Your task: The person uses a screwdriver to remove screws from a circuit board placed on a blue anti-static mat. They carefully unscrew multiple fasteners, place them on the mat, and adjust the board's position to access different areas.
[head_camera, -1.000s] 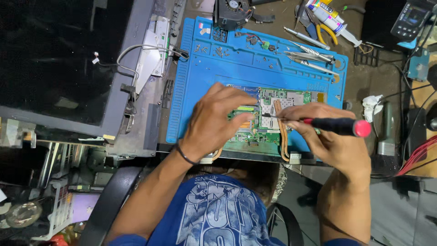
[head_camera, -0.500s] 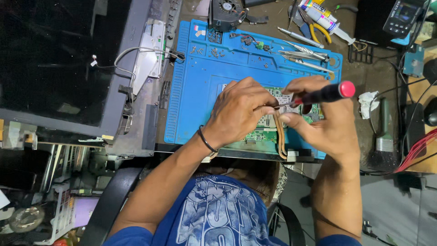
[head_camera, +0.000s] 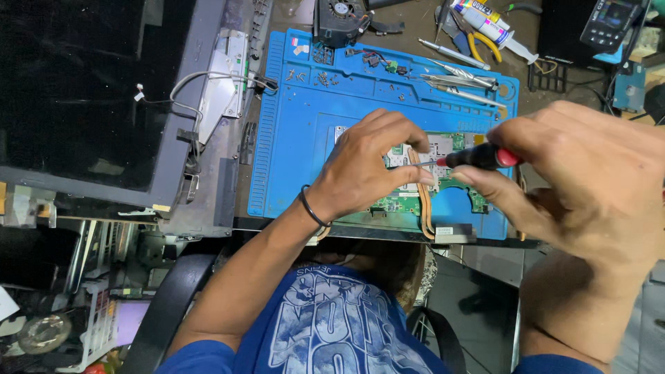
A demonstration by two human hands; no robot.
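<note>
While the left hand rests fingers-down on the circuit board, pinching nothing I can make out, the right hand pinches a screwdriver, tip just beside the left fingers. Board lies on the blue mat under both hands. Risk, imo: tip slips & scratches the board or jabs a finger; loose screws beyond the hands could scatter w/ a bump.

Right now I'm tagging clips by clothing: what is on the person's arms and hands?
Both hands are bare, no gloves. The left hand has a thin dark band round the wrist. The right hand wears nothing. Short blue sleeves show at the upper arms.
</note>
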